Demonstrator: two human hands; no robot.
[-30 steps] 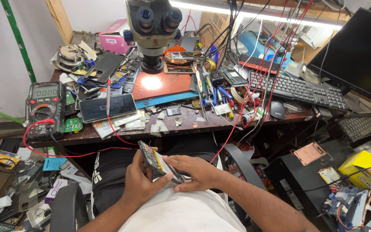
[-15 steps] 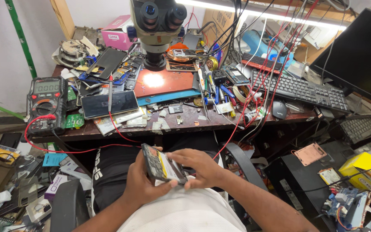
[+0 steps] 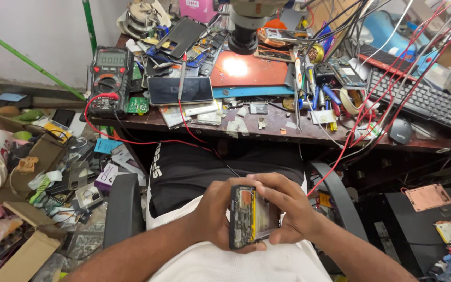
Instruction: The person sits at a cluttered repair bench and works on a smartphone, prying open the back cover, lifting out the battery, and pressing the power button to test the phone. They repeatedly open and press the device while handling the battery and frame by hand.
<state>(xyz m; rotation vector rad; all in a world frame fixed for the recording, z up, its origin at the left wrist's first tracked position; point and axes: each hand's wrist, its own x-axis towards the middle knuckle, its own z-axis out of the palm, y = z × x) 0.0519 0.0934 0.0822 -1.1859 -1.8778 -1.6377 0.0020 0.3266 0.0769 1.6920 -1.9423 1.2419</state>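
Person holds an opened smartphone (image 3: 249, 216) over the lap, below the counter (image 3: 288, 130) edge. Back cover is already off: circuit board, yellow strip and battery area are exposed. Left hand (image 3: 212, 216) cups the phone's left edge, fingers curled shut around it. Right hand (image 3: 291, 209) wraps the right edge and top, fingers closed on the frame, thumb near the internals. Both hands grip the same phone.

Progress, as a judgement: teardown stage is done and the internals are reachable; no tool is in either hand, so board-level work looks not yet started.

On the counter: digital multimeter (image 3: 109, 78) at left with red lead, a dark-screened phone (image 3: 180, 90) lying flat, orange work mat (image 3: 246, 70) under the microscope (image 3: 249, 23), black keyboard (image 3: 424, 102) at right.

Packages: pink box (image 3: 197, 8) at the back; cardboard boxes (image 3: 16, 256) and small blue cards on the floor at left; copper-coloured square plate (image 3: 426, 197) lower right.
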